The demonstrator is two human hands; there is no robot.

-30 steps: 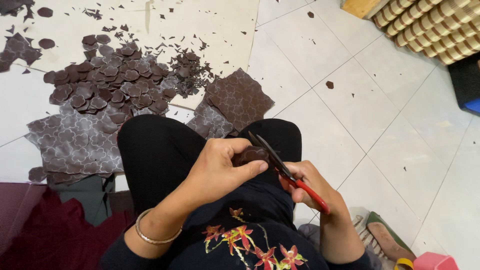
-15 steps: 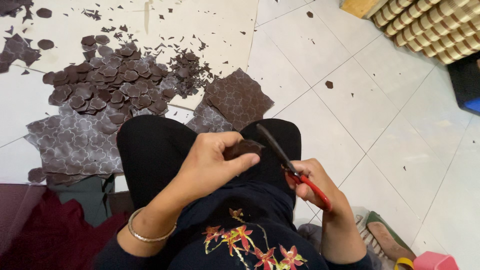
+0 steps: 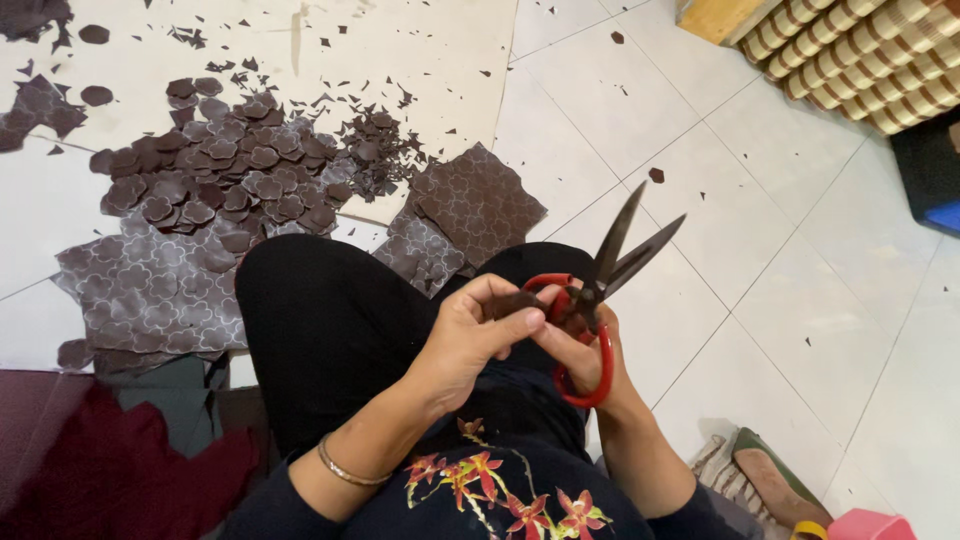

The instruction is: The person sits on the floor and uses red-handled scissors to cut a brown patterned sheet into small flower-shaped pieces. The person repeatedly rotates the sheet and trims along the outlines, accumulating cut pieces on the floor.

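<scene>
My right hand point(image 3: 590, 350) grips red-handled scissors point(image 3: 600, 290) whose dark blades point up and away, slightly parted. My left hand point(image 3: 470, 335) pinches a small dark brown cut piece point(image 3: 520, 300) right beside the scissor handles, over my black-trousered lap. A gold bangle point(image 3: 345, 468) sits on my left wrist. On the floor ahead lies a pile of dark flower-shaped cutouts point(image 3: 220, 180) on top of patterned brown sheets.
A patterned brown sheet point(image 3: 150, 290) lies left of my knee, another patterned sheet point(image 3: 475, 205) ahead of it. Small scraps point(image 3: 380, 150) litter the pale mat. A woven cane object point(image 3: 860, 50) stands top right, a shoe point(image 3: 770, 480) and a pink object point(image 3: 865, 525) bottom right.
The scissors swung up from pointing down-left across my lap to pointing up and away. My left hand drew in to the handles with the small piece.
</scene>
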